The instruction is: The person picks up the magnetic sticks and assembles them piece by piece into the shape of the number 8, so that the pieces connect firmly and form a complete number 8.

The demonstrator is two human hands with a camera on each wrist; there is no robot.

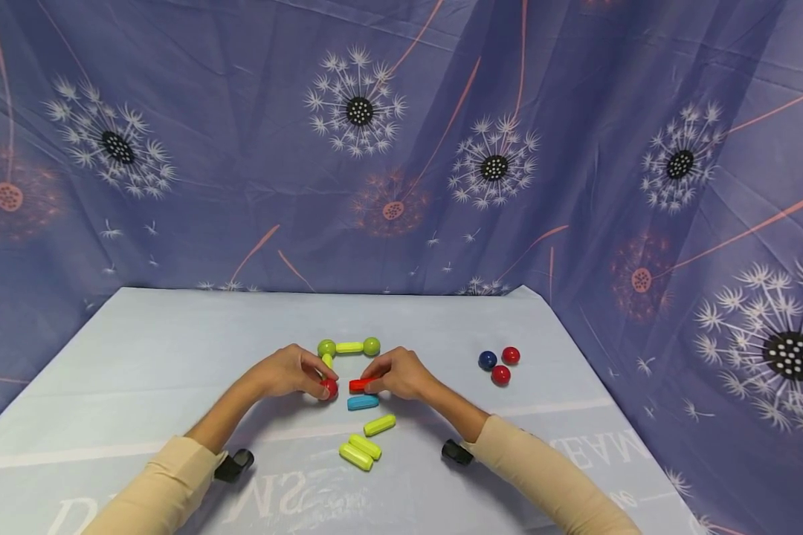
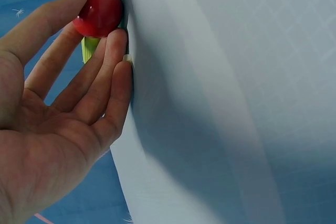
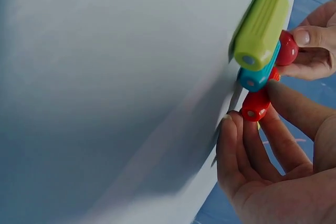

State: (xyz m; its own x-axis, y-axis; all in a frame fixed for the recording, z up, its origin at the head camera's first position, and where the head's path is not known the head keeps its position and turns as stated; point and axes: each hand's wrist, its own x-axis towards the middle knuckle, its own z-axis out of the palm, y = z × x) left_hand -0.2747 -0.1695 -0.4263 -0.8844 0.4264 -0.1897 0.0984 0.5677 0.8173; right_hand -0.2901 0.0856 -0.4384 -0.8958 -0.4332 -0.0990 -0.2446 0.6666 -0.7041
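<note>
My left hand (image 1: 291, 373) grips a red ball (image 1: 330, 388) between thumb and fingers, low over the table. A lime rod (image 1: 327, 362) runs back from that ball to a green ball (image 1: 326, 347). From there another lime rod (image 1: 349, 347) reaches a second green ball (image 1: 372, 346). My right hand (image 1: 401, 374) pinches a red rod (image 3: 256, 104), its near end showing a small grey disc in the right wrist view. The red rod points toward the red ball, with a small gap between them in the head view. Just in front lies a blue rod (image 1: 363, 402).
Three loose lime rods (image 1: 379, 425) lie nearer the table's front. To the right sit a dark blue ball (image 1: 487, 360) and two red balls (image 1: 501, 375). A white cloth (image 1: 140, 349) covers the table, and a purple dandelion curtain (image 1: 254, 148) hangs behind it.
</note>
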